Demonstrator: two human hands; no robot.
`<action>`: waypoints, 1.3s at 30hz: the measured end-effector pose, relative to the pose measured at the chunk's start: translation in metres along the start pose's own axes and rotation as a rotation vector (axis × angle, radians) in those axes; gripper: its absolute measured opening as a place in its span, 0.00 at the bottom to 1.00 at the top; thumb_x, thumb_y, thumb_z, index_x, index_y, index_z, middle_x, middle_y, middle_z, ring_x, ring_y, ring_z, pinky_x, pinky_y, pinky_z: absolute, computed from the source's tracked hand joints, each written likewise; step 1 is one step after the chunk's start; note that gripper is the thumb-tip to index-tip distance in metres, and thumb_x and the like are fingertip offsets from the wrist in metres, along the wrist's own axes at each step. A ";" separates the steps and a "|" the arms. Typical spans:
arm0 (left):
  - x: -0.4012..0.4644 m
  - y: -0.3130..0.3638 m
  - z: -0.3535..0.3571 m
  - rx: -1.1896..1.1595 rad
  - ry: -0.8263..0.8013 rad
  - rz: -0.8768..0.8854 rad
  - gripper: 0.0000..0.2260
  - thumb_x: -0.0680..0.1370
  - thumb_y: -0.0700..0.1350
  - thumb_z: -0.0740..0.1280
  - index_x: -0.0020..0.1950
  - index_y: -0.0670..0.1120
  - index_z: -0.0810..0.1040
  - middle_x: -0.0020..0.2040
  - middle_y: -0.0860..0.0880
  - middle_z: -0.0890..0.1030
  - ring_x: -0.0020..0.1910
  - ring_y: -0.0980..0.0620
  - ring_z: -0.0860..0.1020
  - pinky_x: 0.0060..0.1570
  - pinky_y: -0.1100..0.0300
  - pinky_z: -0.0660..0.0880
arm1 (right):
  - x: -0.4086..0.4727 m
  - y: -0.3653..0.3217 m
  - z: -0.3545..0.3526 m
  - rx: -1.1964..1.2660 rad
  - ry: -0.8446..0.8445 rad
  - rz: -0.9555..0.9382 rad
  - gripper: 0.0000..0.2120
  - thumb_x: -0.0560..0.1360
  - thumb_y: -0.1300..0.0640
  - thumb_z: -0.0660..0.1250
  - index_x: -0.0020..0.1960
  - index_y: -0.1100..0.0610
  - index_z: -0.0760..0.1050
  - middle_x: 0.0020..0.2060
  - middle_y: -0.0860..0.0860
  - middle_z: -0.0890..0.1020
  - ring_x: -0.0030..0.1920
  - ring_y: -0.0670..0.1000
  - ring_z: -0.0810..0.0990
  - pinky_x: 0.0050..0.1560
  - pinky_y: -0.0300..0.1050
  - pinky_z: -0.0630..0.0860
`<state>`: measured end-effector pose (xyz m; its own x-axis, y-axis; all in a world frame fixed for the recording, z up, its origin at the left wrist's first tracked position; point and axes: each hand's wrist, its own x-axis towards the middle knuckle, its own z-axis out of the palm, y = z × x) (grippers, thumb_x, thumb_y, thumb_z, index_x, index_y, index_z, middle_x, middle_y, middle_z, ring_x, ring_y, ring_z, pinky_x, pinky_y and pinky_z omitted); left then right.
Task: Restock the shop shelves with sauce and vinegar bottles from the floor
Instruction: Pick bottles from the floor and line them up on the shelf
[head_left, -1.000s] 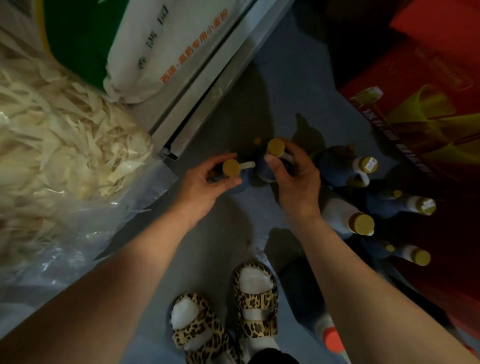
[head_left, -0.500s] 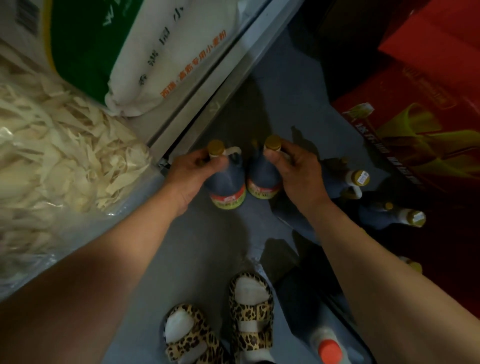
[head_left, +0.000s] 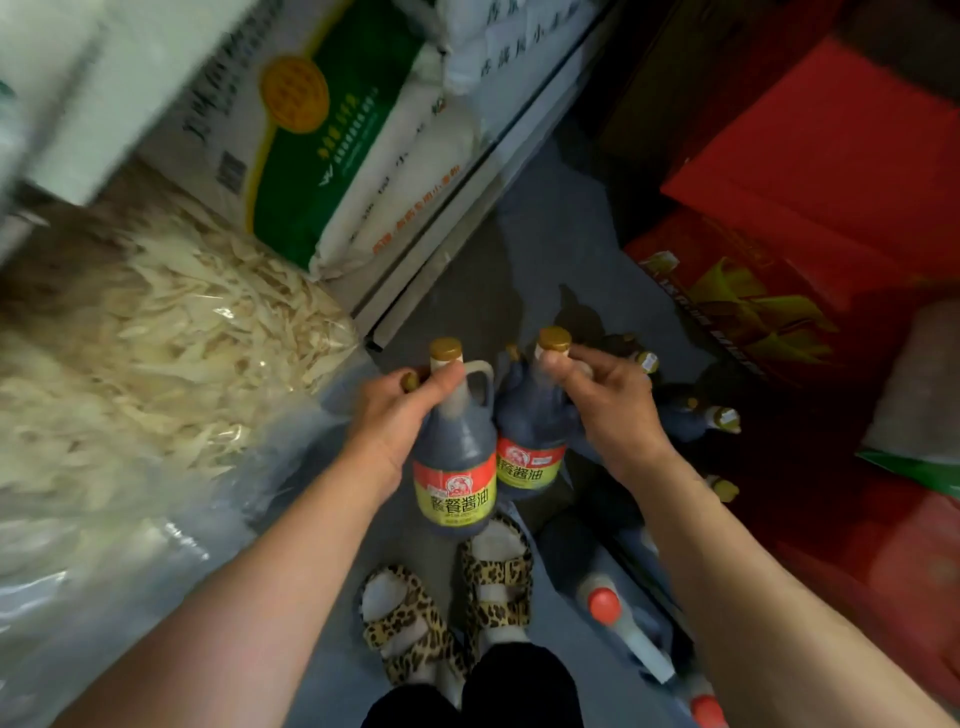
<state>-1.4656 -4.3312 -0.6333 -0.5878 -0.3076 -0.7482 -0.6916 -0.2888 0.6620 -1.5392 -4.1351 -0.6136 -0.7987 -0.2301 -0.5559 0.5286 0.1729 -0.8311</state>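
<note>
My left hand (head_left: 397, 415) grips the neck of a dark soy sauce bottle (head_left: 456, 467) with a gold cap and a red and yellow label. A second gold cap shows between its fingers. My right hand (head_left: 610, 410) grips the neck of a matching soy sauce bottle (head_left: 530, 447) just to the right. Both bottles hang upright above the grey floor (head_left: 519, 260). Several more gold-capped bottles (head_left: 696, 415) lie on the floor at the right, partly hidden by my right hand.
A clear bag of pale dried strips (head_left: 156, 343) and flour sacks (head_left: 332, 156) fill the low shelf at the left. Red cartons (head_left: 779, 249) stand at the right. Red-capped bottles (head_left: 618, 618) lie beside my leopard-print sandals (head_left: 452, 613).
Both hands have lifted their bottles off the floor and up toward the camera. The view has tilted, showing more of the shelf at the left.
</note>
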 end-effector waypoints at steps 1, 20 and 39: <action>-0.014 0.011 0.001 -0.035 0.000 -0.006 0.12 0.69 0.53 0.78 0.30 0.50 0.81 0.33 0.52 0.83 0.36 0.55 0.81 0.41 0.59 0.74 | -0.013 -0.016 -0.002 0.005 0.004 -0.011 0.07 0.79 0.57 0.69 0.48 0.58 0.85 0.43 0.60 0.86 0.46 0.52 0.86 0.47 0.49 0.81; -0.336 0.321 -0.041 -0.189 -0.074 0.334 0.30 0.55 0.64 0.81 0.43 0.42 0.86 0.48 0.40 0.86 0.50 0.42 0.84 0.61 0.39 0.77 | -0.266 -0.375 0.022 0.111 0.063 -0.417 0.13 0.74 0.50 0.74 0.47 0.61 0.86 0.47 0.63 0.86 0.47 0.56 0.83 0.54 0.56 0.78; -0.561 0.561 -0.079 -0.314 0.113 0.917 0.31 0.59 0.66 0.78 0.40 0.38 0.82 0.42 0.42 0.86 0.48 0.39 0.84 0.58 0.38 0.78 | -0.378 -0.680 0.059 0.273 -0.128 -0.879 0.29 0.69 0.47 0.76 0.48 0.75 0.76 0.43 0.66 0.82 0.42 0.59 0.80 0.44 0.49 0.79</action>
<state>-1.4905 -4.3927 0.1616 -0.7870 -0.6139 0.0612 0.1672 -0.1168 0.9790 -1.5800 -4.2227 0.1610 -0.9153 -0.2785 0.2910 -0.1889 -0.3411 -0.9208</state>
